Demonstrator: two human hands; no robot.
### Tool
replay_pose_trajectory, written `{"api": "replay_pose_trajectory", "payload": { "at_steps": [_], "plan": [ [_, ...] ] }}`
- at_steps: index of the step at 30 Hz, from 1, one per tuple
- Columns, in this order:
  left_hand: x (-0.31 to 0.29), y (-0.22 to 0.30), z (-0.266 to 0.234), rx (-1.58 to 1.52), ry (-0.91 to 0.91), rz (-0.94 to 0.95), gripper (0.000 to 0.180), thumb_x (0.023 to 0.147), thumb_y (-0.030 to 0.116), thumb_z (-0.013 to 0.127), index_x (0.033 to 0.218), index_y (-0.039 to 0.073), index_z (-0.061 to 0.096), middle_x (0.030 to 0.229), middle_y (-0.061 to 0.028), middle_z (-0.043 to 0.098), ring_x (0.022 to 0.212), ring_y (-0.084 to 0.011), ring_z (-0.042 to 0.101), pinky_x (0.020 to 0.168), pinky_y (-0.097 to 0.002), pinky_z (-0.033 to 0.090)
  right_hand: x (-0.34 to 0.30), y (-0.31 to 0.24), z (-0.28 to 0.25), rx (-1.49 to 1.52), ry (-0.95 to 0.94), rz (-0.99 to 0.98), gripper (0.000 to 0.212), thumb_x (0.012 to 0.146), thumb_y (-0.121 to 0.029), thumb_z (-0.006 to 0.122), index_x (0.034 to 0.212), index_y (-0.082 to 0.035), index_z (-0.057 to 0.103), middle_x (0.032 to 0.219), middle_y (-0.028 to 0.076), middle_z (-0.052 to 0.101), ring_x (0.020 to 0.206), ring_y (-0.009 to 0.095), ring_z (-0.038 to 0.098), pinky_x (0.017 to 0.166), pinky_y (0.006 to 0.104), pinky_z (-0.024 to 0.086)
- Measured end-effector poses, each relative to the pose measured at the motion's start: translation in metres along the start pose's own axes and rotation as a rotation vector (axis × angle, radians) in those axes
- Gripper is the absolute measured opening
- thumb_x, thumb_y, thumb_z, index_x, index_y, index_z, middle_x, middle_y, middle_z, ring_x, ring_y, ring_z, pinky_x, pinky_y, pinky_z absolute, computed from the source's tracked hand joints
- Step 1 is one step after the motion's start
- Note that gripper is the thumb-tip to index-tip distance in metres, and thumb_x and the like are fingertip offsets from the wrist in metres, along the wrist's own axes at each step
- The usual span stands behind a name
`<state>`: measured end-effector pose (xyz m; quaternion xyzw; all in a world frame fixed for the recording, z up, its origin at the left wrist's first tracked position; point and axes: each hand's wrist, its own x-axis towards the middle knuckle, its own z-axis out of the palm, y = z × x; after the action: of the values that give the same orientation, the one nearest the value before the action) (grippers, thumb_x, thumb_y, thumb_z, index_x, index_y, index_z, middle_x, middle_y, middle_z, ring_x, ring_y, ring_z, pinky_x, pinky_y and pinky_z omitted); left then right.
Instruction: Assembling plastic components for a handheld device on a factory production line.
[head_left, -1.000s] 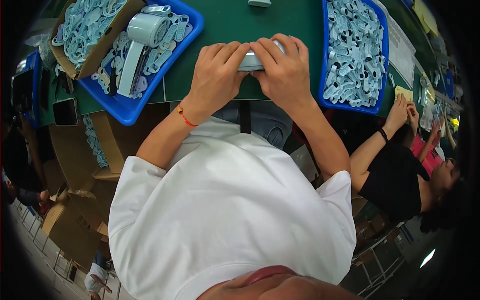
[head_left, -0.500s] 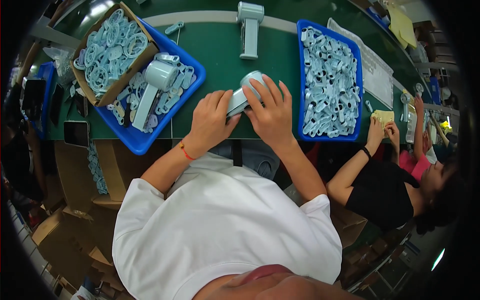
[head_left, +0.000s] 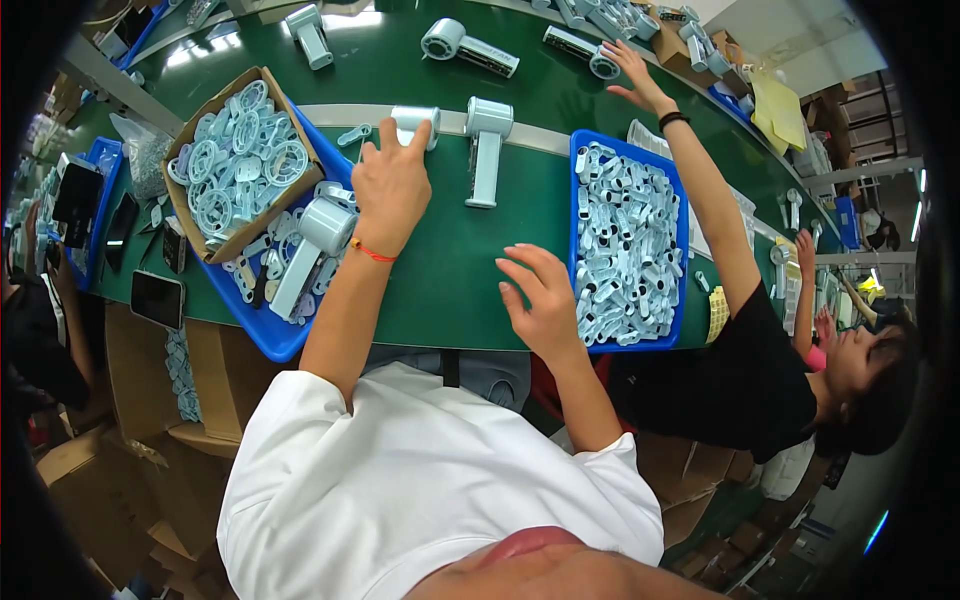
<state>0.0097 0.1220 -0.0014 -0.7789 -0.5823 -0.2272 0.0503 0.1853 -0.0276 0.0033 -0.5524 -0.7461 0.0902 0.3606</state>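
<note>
My left hand (head_left: 393, 185) reaches forward, its fingers over a pale blue handheld fan (head_left: 416, 122) with a round head. The hand hides the fan's handle. My right hand (head_left: 543, 298) hovers above the green table, left of the right-hand tray, its fingers apart and nothing in it. A second fan (head_left: 487, 150) lies between and beyond my hands, handle toward me. Another fan (head_left: 327, 225) rests on small parts in the left blue tray (head_left: 270, 340).
A cardboard box (head_left: 262, 225) of ring-shaped parts sits on the left tray. The right blue tray (head_left: 577, 230) holds many small pale blue parts. A co-worker's hand (head_left: 640, 85) reaches to a fan (head_left: 580, 50) beyond the pale rail. A phone (head_left: 157, 298) lies at left.
My hands have parted. The left has carried the fan forward and left; the right has let go and drawn back. The co-worker's arm has stretched across the table. The view has shifted.
</note>
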Motion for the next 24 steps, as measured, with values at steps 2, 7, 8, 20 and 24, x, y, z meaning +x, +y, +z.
{"api": "replay_pose_trajectory", "payload": {
  "at_steps": [2,7,8,20,24],
  "plan": [
    [-0.003,0.010,0.012,0.113,-0.111,-0.033,0.051,0.074,0.016,0.066,0.123,0.017,0.052,0.115,-0.0106,0.046,0.086,-0.0327,0.054,0.058,-0.0390,0.048,-0.004,0.005,-0.004,-0.005,0.008,0.012,0.026,0.074,-0.002,0.065,0.099,-0.005,0.064,0.109,0.009,0.060,0.105,0.029,0.055,0.089,0.0389,0.044],
    [0.009,0.019,-0.002,0.056,-0.142,0.135,0.043,0.078,0.027,0.065,0.117,0.012,0.055,0.108,-0.0092,0.052,0.088,-0.0299,0.055,0.059,-0.0417,0.048,-0.013,0.030,-0.030,-0.126,0.107,0.132,0.023,0.075,-0.001,0.064,0.097,-0.003,0.064,0.103,0.010,0.062,0.099,0.029,0.058,0.086,0.0382,0.045],
    [0.024,0.020,-0.006,0.080,-0.126,0.263,0.043,0.079,0.031,0.065,0.115,0.010,0.057,0.102,-0.0081,0.055,0.088,-0.0280,0.056,0.060,-0.0420,0.048,-0.016,0.038,-0.037,-0.158,0.151,0.166,0.023,0.075,0.000,0.063,0.097,-0.003,0.064,0.101,0.011,0.063,0.097,0.029,0.059,0.084,0.0377,0.046],
    [0.262,0.052,0.207,-0.457,-0.751,-0.272,0.069,0.091,0.056,0.037,0.127,-0.002,0.045,0.101,-0.0220,0.064,0.062,-0.0314,0.067,0.063,-0.0400,0.056,-0.016,0.050,-0.049,-0.077,0.248,0.365,0.020,0.077,0.000,0.062,0.097,-0.001,0.065,0.093,0.014,0.066,0.087,0.029,0.062,0.077,0.0340,0.049],
    [0.229,0.090,0.123,-0.731,-0.874,-0.214,0.059,0.090,0.052,0.044,0.111,-0.001,0.057,0.102,-0.0218,0.063,0.070,-0.0320,0.067,0.064,-0.0398,0.057,0.001,0.094,-0.051,-0.282,0.273,0.506,0.023,0.079,-0.005,0.062,0.102,-0.001,0.063,0.096,0.016,0.063,0.086,0.032,0.061,0.077,0.0368,0.049]
  ]
}}
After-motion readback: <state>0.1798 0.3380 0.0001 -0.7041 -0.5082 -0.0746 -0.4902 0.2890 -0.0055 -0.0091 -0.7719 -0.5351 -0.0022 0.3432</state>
